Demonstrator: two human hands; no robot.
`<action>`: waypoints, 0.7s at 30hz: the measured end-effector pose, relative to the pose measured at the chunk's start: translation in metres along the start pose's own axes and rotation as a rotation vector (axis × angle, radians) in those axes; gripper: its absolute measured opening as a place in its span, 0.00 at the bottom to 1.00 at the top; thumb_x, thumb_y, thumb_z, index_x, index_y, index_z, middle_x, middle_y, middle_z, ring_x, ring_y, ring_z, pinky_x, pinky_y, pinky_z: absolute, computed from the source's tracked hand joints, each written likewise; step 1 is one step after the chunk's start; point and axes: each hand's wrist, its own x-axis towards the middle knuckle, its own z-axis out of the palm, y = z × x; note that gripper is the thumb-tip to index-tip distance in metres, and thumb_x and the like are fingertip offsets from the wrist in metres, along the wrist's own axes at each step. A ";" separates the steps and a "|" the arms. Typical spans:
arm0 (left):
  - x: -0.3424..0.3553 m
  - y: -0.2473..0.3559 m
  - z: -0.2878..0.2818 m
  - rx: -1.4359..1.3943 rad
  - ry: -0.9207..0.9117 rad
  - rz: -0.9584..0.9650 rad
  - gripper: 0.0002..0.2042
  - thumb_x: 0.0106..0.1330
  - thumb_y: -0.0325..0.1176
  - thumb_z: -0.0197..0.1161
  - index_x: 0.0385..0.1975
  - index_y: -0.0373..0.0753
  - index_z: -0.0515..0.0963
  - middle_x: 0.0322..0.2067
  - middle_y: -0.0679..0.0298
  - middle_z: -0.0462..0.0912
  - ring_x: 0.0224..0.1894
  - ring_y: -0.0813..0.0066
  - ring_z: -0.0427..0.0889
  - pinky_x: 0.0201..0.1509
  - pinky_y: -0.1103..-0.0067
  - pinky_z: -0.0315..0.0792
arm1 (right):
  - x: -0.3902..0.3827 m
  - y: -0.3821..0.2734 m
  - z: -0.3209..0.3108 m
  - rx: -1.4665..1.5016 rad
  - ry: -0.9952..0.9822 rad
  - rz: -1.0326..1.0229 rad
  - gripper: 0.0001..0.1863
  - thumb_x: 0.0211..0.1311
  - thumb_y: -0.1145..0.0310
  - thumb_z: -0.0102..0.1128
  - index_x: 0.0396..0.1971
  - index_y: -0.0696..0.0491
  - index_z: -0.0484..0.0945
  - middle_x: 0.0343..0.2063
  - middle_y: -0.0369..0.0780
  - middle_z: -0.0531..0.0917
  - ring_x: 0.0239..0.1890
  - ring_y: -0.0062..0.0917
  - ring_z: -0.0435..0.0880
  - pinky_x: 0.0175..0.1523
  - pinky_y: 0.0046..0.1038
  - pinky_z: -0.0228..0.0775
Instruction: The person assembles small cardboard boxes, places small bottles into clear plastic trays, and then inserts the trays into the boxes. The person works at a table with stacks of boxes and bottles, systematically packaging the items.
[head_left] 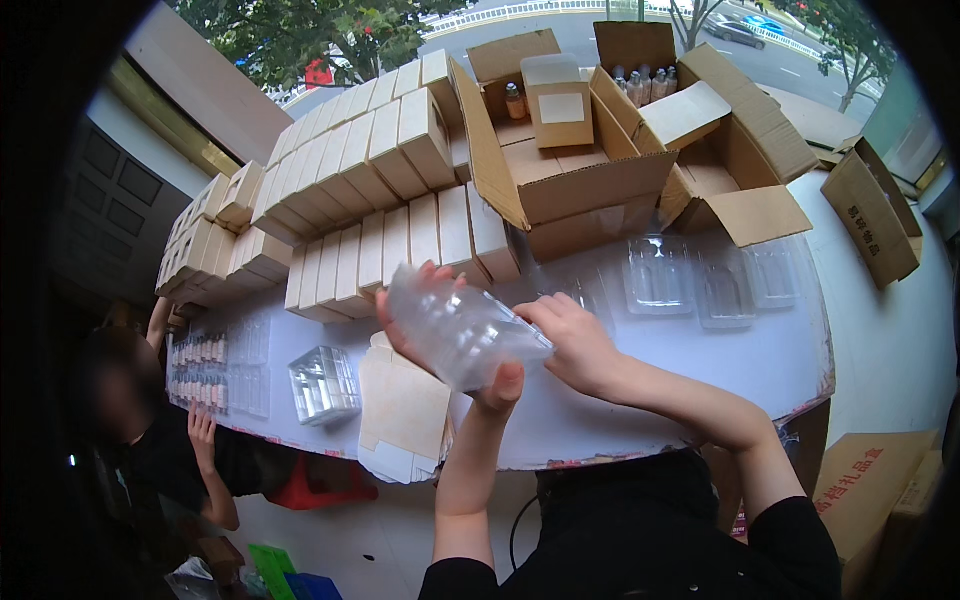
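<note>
My left hand holds a stack of clear plastic trays tilted above the table, fingers behind it and thumb at the near end. My right hand has its fingers curled on the stack's right edge. Just left of them, flattened cream cartons lie near the table's front edge, beside another stack of clear trays. More clear trays lie separately to the right, partly behind my right hand.
Cream boxes are piled along the back. Open cardboard boxes with small bottles stand back right. A co-worker's hand is by trays of bottles on the left. A red stool sits below the table.
</note>
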 end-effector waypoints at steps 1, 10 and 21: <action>0.000 0.006 0.002 -0.059 -0.015 -0.081 0.55 0.46 0.61 0.65 0.66 0.36 0.40 0.56 0.49 0.61 0.57 0.59 0.66 0.58 0.67 0.65 | 0.000 -0.003 -0.005 0.069 0.043 -0.020 0.15 0.56 0.75 0.56 0.44 0.59 0.71 0.32 0.45 0.78 0.36 0.36 0.76 0.41 0.33 0.70; -0.008 0.007 0.008 -0.056 -0.315 -0.251 0.55 0.43 0.42 0.75 0.65 0.32 0.40 0.54 0.52 0.59 0.55 0.62 0.65 0.58 0.72 0.62 | -0.037 -0.005 -0.060 0.578 0.080 -0.005 0.15 0.57 0.73 0.57 0.45 0.54 0.72 0.42 0.40 0.74 0.40 0.26 0.71 0.40 0.23 0.63; -0.012 0.007 0.016 -0.061 -0.489 -0.338 0.52 0.43 0.39 0.72 0.65 0.34 0.42 0.51 0.53 0.64 0.55 0.63 0.67 0.60 0.72 0.60 | -0.042 0.010 -0.068 0.825 0.022 0.339 0.05 0.58 0.74 0.63 0.32 0.59 0.80 0.29 0.35 0.81 0.30 0.14 0.75 0.34 0.18 0.67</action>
